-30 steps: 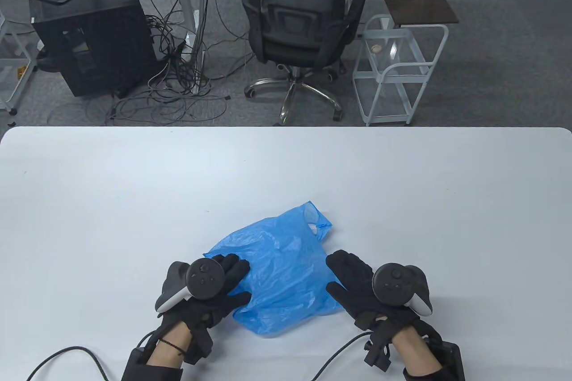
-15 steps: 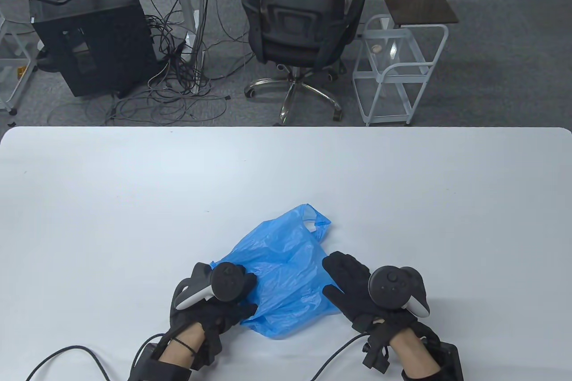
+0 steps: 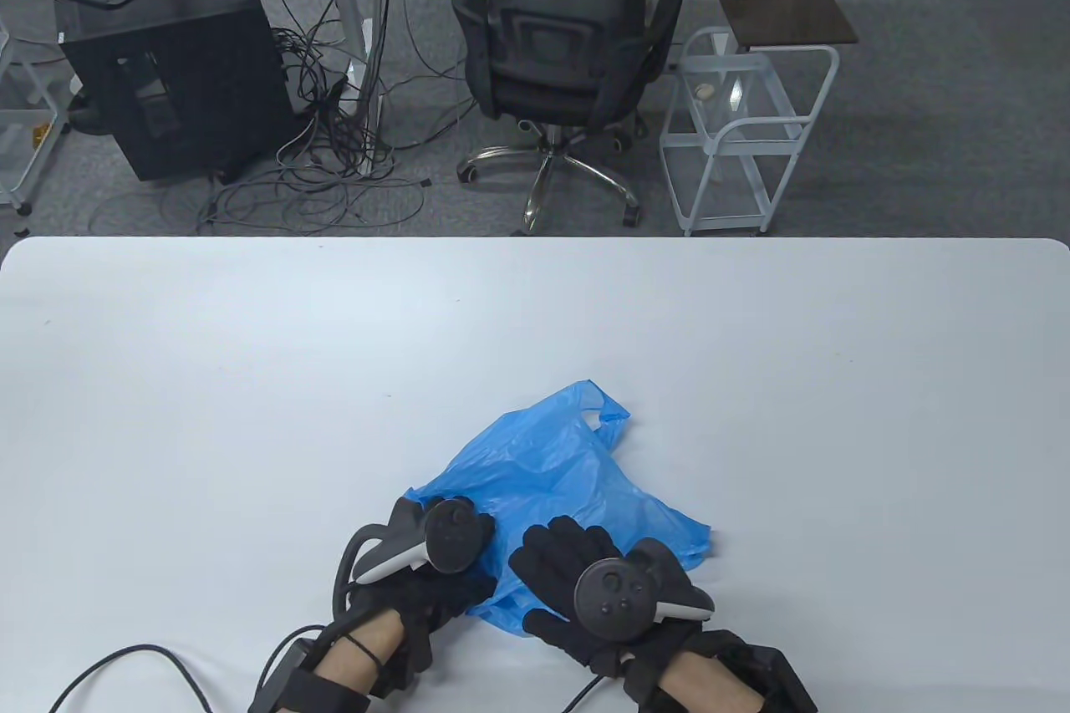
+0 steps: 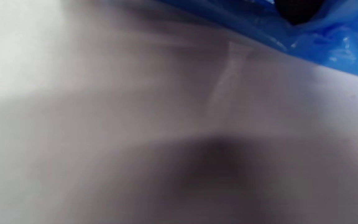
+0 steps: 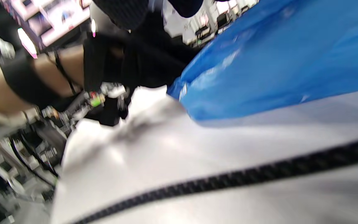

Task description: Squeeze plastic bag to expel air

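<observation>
A crumpled blue plastic bag (image 3: 568,479) lies on the white table (image 3: 251,379), its handle loops pointing to the far right. My left hand (image 3: 435,571) rests on the bag's near left corner; its fingers are mostly hidden under the tracker. My right hand (image 3: 568,571) lies flat with fingers spread on the bag's near part. The bag also shows blue in the left wrist view (image 4: 331,40) and in the right wrist view (image 5: 275,62), both blurred.
A black cable (image 3: 142,663) runs along the table's near left edge, and another crosses the right wrist view (image 5: 228,182). Beyond the table's far edge stand an office chair (image 3: 560,44), a white cart (image 3: 736,136) and a computer tower (image 3: 175,69).
My right hand has moved left from beside the bag onto its near part. My left hand has shifted right and nearer. The bag has flattened and spread out to the right.
</observation>
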Demonstrator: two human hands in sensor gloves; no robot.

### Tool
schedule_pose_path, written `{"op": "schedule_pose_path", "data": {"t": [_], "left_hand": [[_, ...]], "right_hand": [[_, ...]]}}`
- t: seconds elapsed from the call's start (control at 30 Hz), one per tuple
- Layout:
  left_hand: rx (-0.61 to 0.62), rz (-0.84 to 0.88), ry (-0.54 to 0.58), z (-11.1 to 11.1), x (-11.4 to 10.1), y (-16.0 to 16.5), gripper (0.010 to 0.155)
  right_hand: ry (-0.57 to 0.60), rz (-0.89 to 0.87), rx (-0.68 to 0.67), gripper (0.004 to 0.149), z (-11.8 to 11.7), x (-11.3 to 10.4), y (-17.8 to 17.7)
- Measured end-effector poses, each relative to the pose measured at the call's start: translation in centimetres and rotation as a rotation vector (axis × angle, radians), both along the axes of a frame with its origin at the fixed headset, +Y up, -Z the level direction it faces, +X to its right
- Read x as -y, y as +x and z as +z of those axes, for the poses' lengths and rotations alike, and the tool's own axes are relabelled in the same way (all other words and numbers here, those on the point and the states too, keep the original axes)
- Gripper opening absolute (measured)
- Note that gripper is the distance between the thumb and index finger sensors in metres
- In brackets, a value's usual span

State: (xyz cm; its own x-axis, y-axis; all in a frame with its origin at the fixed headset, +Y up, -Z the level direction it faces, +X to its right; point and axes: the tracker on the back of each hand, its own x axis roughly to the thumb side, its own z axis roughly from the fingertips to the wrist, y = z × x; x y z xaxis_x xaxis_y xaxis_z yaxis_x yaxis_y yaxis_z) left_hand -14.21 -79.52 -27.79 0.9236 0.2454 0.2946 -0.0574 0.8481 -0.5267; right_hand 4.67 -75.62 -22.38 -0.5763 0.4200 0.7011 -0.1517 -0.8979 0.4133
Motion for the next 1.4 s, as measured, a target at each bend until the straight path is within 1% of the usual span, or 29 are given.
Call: {"op": "schedule_pose_path", "data": {"t": [0.03, 0.1, 0.2, 0.33, 0.37, 0.43, 0.47, 0.6, 0.7, 0.93, 1.13, 1.23, 1.3, 1.4], "left_hand": [[0.01, -0.002, -0.001, 0.1, 0.1, 0.2, 0.08], [0.014, -0.005, -0.006, 0.2, 0.2, 0.4, 0.082], [0.013, -0.012, -0.011, 0.2, 0.3, 0.5, 0.085], [-0.004, -0.019, -0.007, 0.3, 0.5, 0.7, 0.086], [-0.007, -0.022, -0.006, 0.3, 0.5, 0.7, 0.086], [-0.014, -0.025, -0.01, 0.2, 0.5, 0.7, 0.086], [-0.016, -0.024, -0.01, 0.2, 0.5, 0.7, 0.086], [-0.016, -0.025, -0.012, 0.2, 0.5, 0.7, 0.086], [-0.018, -0.024, -0.013, 0.2, 0.5, 0.7, 0.086], [-0.024, -0.029, -0.015, 0.2, 0.5, 0.7, 0.086], [-0.027, -0.035, -0.018, 0.2, 0.5, 0.7, 0.086], [-0.028, -0.031, -0.018, 0.3, 0.6, 0.7, 0.086], [-0.026, -0.027, -0.017, 0.3, 0.6, 0.7, 0.086], [-0.024, -0.025, -0.018, 0.2, 0.6, 0.7, 0.086]], "right_hand": [[-0.006, 0.071, -0.009, 0.063, 0.1, 0.5, -0.5], [-0.038, 0.132, 0.004, 0.062, -0.1, 1.5, -0.8], [-0.113, 0.207, 0.047, 0.062, -0.7, 3.4, -0.6], [-0.16, 0.278, 0.103, 0.062, -1.8, 5.3, 0.4], [-0.173, 0.292, 0.113, 0.062, -2.0, 5.4, 0.6], [-0.174, 0.288, 0.129, 0.062, -2.4, 5.4, 1.0], [-0.167, 0.277, 0.163, 0.062, -2.7, 5.3, 1.4], [-0.199, 0.28, 0.226, 0.067, -3.7, 5.5, 2.9], [-0.227, 0.272, 0.294, 0.068, -4.3, 5.6, 4.3], [-0.271, 0.265, 0.443, 0.067, -5.3, 5.7, 8.1], [-0.325, 0.252, 0.615, 0.065, -7.0, 6.1, 12.3], [-0.356, 0.242, 0.636, 0.065, -7.5, 6.2, 13.3], [-0.348, 0.239, 0.646, 0.066, -7.7, 6.1, 13.4], [-0.276, 0.197, 0.649, 0.068, -7.8, 5.0, 13.0]]}}
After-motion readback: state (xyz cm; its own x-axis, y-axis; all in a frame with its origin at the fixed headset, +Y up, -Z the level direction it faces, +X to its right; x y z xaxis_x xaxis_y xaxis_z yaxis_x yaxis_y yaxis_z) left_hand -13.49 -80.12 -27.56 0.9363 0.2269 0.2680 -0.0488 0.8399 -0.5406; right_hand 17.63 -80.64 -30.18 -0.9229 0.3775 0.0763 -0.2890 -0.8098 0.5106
